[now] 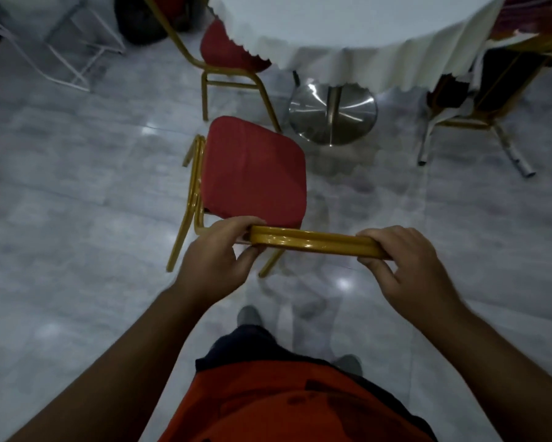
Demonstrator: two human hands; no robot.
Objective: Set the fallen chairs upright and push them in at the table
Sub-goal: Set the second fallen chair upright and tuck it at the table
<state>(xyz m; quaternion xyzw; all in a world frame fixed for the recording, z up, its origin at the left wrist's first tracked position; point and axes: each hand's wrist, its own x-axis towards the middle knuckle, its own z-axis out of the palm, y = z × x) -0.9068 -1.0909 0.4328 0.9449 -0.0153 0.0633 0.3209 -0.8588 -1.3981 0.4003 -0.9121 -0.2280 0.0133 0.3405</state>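
A chair with a red seat and gold metal frame stands upright on the floor right in front of me, its seat facing the table. My left hand grips the left end of its gold top rail, and my right hand grips the right end. The round table with a white cloth stands just beyond the chair, on a shiny steel pedestal base. The chair's seat front is short of the cloth's edge.
Another red-seated gold chair is tucked in at the table's left. A chair with a torn dark cover stands at the right. A white wire frame sits far left. Glossy grey tile floor surrounds me.
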